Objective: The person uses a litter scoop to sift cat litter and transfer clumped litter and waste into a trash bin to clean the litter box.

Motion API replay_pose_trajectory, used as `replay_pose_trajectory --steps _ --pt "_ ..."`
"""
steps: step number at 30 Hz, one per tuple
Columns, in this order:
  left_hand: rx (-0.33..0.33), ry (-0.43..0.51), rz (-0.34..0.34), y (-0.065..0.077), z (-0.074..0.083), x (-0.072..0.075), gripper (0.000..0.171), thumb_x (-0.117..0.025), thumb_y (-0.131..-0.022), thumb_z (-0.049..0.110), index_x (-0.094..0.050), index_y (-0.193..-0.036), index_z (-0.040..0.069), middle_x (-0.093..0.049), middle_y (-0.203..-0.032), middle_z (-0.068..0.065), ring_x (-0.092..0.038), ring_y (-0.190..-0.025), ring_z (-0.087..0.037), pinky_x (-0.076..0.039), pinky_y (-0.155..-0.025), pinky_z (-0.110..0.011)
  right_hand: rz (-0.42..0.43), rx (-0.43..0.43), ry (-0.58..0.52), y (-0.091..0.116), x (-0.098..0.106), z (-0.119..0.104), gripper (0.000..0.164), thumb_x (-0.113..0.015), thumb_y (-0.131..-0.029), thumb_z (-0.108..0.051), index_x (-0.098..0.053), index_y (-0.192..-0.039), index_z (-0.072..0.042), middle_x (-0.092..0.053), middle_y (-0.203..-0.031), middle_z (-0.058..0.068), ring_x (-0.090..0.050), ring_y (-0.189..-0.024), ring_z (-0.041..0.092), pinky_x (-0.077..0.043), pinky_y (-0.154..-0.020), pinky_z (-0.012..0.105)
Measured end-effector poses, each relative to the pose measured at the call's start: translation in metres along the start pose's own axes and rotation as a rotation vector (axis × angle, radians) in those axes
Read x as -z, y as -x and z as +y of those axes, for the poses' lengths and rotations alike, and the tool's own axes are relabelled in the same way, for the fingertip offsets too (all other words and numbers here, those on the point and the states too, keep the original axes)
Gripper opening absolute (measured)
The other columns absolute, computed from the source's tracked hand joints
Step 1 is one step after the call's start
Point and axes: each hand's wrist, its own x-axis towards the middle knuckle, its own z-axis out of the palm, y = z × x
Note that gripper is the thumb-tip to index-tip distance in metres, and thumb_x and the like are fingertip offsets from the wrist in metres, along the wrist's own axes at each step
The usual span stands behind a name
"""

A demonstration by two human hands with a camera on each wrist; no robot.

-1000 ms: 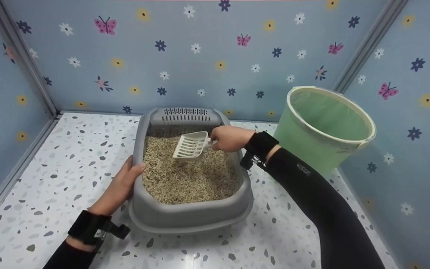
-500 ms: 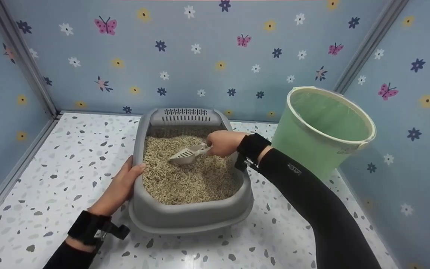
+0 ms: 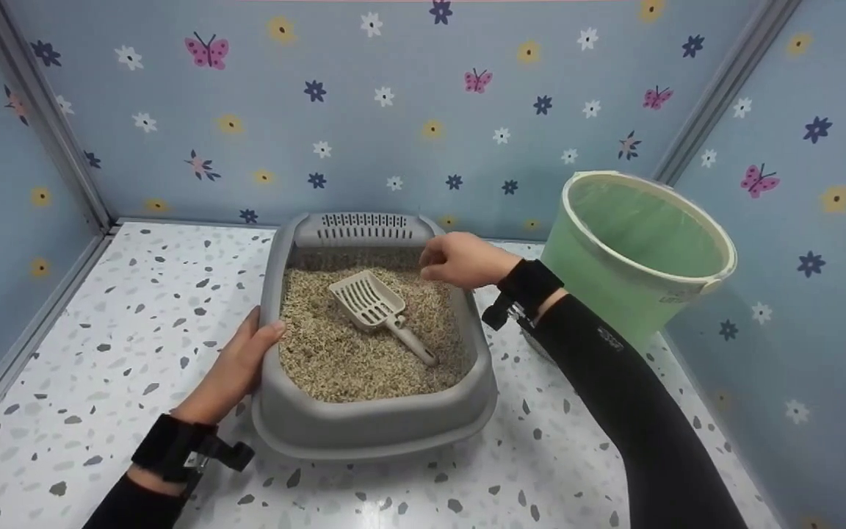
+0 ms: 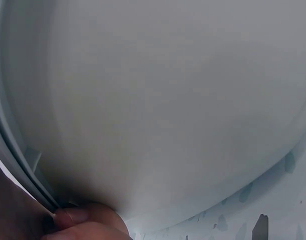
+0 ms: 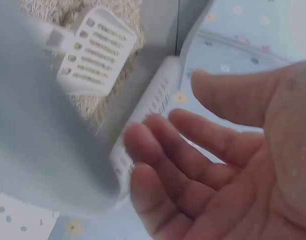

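Note:
A grey litter box (image 3: 375, 422) stands on the speckled surface, filled with tan pellet litter (image 3: 335, 367). My left hand (image 3: 243, 356) grips its left rim, thumb over the top; the left wrist view shows fingertips (image 4: 93, 217) tucked under the rim from outside. On the litter lies a beige slotted litter scoop (image 3: 368, 300), its handle slanting toward the near right. Above the box's far right side is my right hand (image 3: 463, 261), holding nothing. Its fingers (image 5: 148, 145) are loosely bent and apart from the thumb in the right wrist view, with the scoop beyond the box's side wall.
A pale green bin (image 3: 603, 294) with a cream rim and a liner stands right of the litter box, just beyond my right forearm. Blue flower-and-butterfly panels (image 3: 364, 125) rise behind and on both sides.
My right hand has let go of the scoop, which came down onto the litter and lies there turned. The hand has lifted away toward the far right. My left hand keeps its grip.

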Motion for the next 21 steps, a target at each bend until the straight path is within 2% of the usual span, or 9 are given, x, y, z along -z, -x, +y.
replay_pose_trajectory --steps 3,5,11,13,17,19,20,21 --pt "0.004 -0.003 0.000 0.000 0.000 0.000 0.083 -0.050 -0.116 0.053 -0.012 -0.180 0.016 -0.029 -0.171 -0.030 -0.042 -0.151 -0.047 -0.032 -0.126 -0.063 0.090 -0.033 -0.020 0.004 0.003 0.014 0.026 -0.068 -0.112 -0.021 -0.078 -0.127 -0.002 -0.078 -0.113 0.013 -0.072 -0.097 0.027 -0.059 -0.093 0.045" --pt "0.013 -0.010 -0.002 0.000 0.001 0.001 0.086 -0.050 -0.116 0.054 -0.008 -0.180 0.016 -0.024 -0.175 -0.030 -0.038 -0.154 -0.048 -0.030 -0.128 -0.064 0.137 -0.061 -0.030 0.007 0.003 0.023 0.026 -0.067 -0.112 -0.020 -0.079 -0.125 -0.001 -0.079 -0.112 0.014 -0.071 -0.093 0.026 -0.059 -0.090 0.045" --pt "0.051 -0.038 -0.013 0.001 0.003 0.003 0.095 -0.047 -0.115 0.058 0.007 -0.179 0.015 -0.002 -0.183 -0.027 -0.021 -0.165 -0.050 -0.020 -0.133 -0.068 0.196 -0.159 -0.101 0.013 -0.005 0.050 0.030 -0.057 -0.116 -0.018 -0.076 -0.125 0.002 -0.076 -0.108 0.017 -0.065 -0.083 0.020 -0.053 -0.076 0.036" --pt "0.045 -0.010 -0.018 0.000 0.003 0.002 0.093 -0.048 -0.115 0.056 0.006 -0.180 0.015 -0.004 -0.183 -0.027 -0.022 -0.164 -0.048 -0.020 -0.133 -0.066 0.206 -0.200 -0.144 0.014 -0.011 0.058 0.031 -0.052 -0.117 -0.018 -0.075 -0.122 0.002 -0.074 -0.106 0.019 -0.063 -0.078 0.018 -0.050 -0.069 0.032" --pt "0.031 0.033 -0.015 -0.001 0.004 0.002 0.086 -0.049 -0.116 0.050 -0.002 -0.180 0.014 -0.015 -0.180 -0.026 -0.031 -0.160 -0.045 -0.026 -0.131 -0.061 0.194 -0.278 -0.229 0.010 -0.027 0.072 0.036 -0.044 -0.120 -0.019 -0.073 -0.118 0.002 -0.074 -0.103 0.021 -0.066 -0.074 0.025 -0.049 -0.058 0.030" --pt "0.050 0.015 -0.015 0.000 0.005 0.002 0.086 -0.049 -0.116 0.052 -0.005 -0.180 0.015 -0.021 -0.177 -0.029 -0.040 -0.153 -0.045 -0.038 -0.124 -0.061 0.179 -0.309 -0.252 0.008 -0.037 0.078 0.038 -0.043 -0.121 -0.022 -0.073 -0.117 0.002 -0.074 -0.098 0.017 -0.070 -0.076 0.031 -0.052 -0.055 0.031" --pt "0.069 -0.002 -0.014 0.001 0.007 0.003 0.087 -0.049 -0.116 0.054 -0.005 -0.180 0.015 -0.026 -0.174 -0.031 -0.048 -0.146 -0.047 -0.047 -0.117 -0.060 0.173 -0.319 -0.264 0.007 -0.042 0.081 0.039 -0.043 -0.121 -0.022 -0.073 -0.117 0.002 -0.073 -0.095 0.016 -0.072 -0.077 0.033 -0.053 -0.054 0.031" --pt "0.095 -0.028 -0.021 0.002 0.009 0.004 0.089 -0.048 -0.116 0.056 -0.004 -0.180 0.015 -0.025 -0.174 -0.034 -0.049 -0.144 -0.046 -0.052 -0.112 -0.058 0.167 -0.327 -0.281 0.005 -0.047 0.084 0.039 -0.043 -0.121 -0.024 -0.073 -0.118 0.002 -0.072 -0.091 0.013 -0.072 -0.077 0.032 -0.054 -0.053 0.031"
